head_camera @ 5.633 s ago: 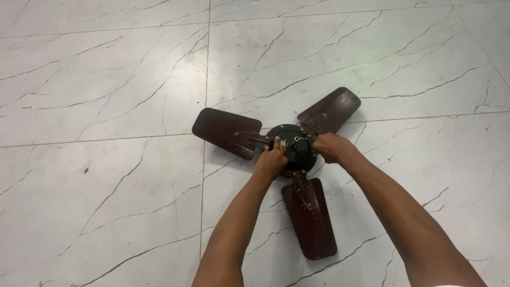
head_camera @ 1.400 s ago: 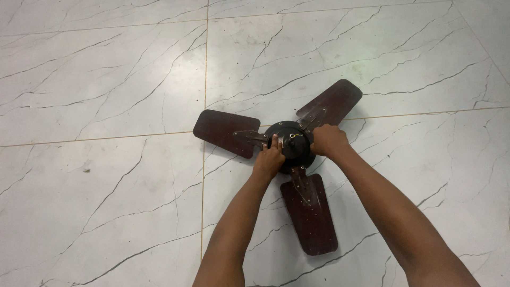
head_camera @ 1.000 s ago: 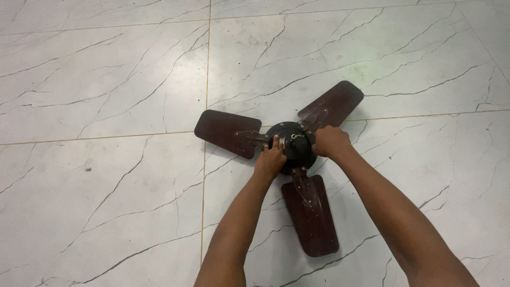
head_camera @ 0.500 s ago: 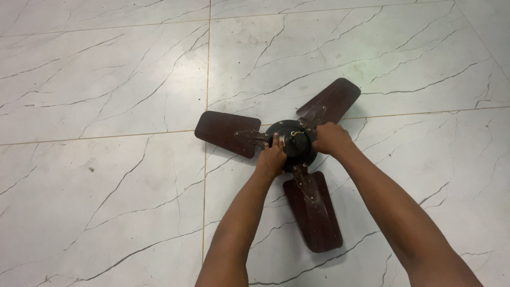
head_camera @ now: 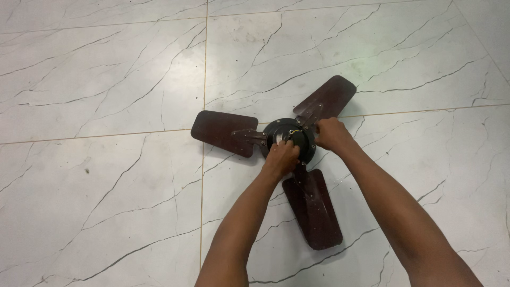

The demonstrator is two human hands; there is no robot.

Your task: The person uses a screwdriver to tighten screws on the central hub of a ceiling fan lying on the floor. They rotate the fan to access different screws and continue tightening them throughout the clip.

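Note:
A dark brown ceiling fan with three blades lies flat on the marble floor, its black round hub (head_camera: 289, 135) in the middle. One blade (head_camera: 223, 132) points left, one (head_camera: 325, 99) points to the upper right, and one (head_camera: 313, 210) points toward me. My left hand (head_camera: 281, 157) rests on the near edge of the hub, fingers curled on it. My right hand (head_camera: 332, 134) grips the hub's right side, at the root of the upper-right blade.
White marble floor tiles (head_camera: 106, 202) with dark veins stretch all around the fan. Thin grout lines cross the floor, one running vertically just left of the fan (head_camera: 203, 175).
The fan has turned slightly under my hands; the near blade now swings a little to the right. Both hands stay on the hub.

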